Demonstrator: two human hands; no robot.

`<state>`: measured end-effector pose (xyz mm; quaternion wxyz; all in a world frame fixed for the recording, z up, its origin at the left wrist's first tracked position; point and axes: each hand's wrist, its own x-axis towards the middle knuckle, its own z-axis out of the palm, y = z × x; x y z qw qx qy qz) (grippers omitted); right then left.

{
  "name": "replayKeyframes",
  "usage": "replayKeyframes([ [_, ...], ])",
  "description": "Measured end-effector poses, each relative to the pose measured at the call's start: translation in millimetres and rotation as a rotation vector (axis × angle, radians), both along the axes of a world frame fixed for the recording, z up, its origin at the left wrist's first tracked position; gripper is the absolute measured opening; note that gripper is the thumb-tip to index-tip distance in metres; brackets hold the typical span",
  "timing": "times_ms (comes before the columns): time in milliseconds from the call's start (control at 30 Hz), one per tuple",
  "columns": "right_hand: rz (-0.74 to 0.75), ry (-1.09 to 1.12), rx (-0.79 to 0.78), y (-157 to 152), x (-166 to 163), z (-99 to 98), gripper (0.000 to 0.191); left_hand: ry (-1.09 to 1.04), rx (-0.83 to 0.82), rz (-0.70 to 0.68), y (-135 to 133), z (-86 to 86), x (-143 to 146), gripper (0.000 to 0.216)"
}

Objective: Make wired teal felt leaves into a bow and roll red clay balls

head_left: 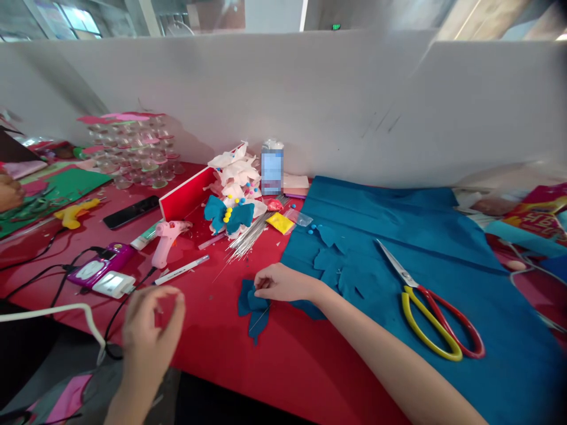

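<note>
My right hand (279, 283) reaches across the red table, its fingertips pinched on a small blue fabric piece (259, 321). A thin wire lies across that piece, and its lower end tapers to a point. Raised at the table's front edge, my left hand (153, 330) has loosely curled fingers, and I see nothing held in it. Several cut blue fabric shapes (330, 265) lie on a large blue cloth (381, 206) to the right. Scissors (427, 301) with one red and one yellow handle rest on this cloth. A blue fabric bow (228, 215) with yellow beads sits farther back.
Behind the bow are white fabric pieces (239, 168) and a lit phone (271, 171). A bundle of wires (248, 239), a marker (181, 270), a pink glue gun (166, 242) and a corded purple device (101, 265) lie leftward. A co-worker's hand (9, 192) shows far left.
</note>
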<state>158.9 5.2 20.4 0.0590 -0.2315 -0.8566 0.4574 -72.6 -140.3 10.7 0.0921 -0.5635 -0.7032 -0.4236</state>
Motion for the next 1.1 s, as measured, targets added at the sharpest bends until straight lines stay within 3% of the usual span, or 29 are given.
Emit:
replayKeyframes([
  [33, -0.001, -0.001, 0.000, 0, 0, -0.1, 0.014, 0.016, 0.025, 0.141, 7, 1.1, -13, 0.026],
  [100, -0.003, -0.004, 0.003, 0, 0, -0.3, 0.014, 0.089, -0.051, 0.278, 22, 0.5, -37, 0.049],
  [200, -0.005, -0.008, 0.006, 1, 0, 0.2, 0.014, 0.122, -0.314, 0.263, 47, -3.4, -62, 0.064],
  [300, -0.002, -0.013, 0.012, 0, 0, 1.3, 0.014, 0.048, -0.460, 0.230, 72, -4.8, -72, 0.061],
  [500, 0.007, -0.009, 0.030, 0, -1, -0.2, 0.014, 0.047, -0.493, 0.208, 98, 7.7, -78, 0.028],
  [600, 0.005, -0.007, 0.031, 0, -1, -1.2, 0.015, 0.064, -0.444, 0.275, 85, 23.5, -77, 0.028],
  [700, -0.004, -0.008, 0.031, -1, -1, -0.8, 0.014, 0.095, -0.367, 0.333, 54, 40.6, -71, 0.042],
  [800, -0.014, -0.009, 0.028, -2, -1, 0.2, 0.013, 0.252, -0.350, 0.233, 20, 48.8, -60, 0.042],
  [900, -0.020, -0.010, 0.022, -3, -1, 1.0, 0.013, 0.360, -0.421, 0.022, -1, 45.5, -44, 0.033],
  [1000, -0.019, -0.014, 0.023, -4, 0, 1.7, 0.012, 0.440, -0.468, -0.180, -7, 36.8, -25, 0.022],
  [1100, -0.017, -0.016, 0.021, -4, -1, 2.4, 0.011, 0.488, -0.491, -0.238, -5, 27.5, -13, 0.027],
])
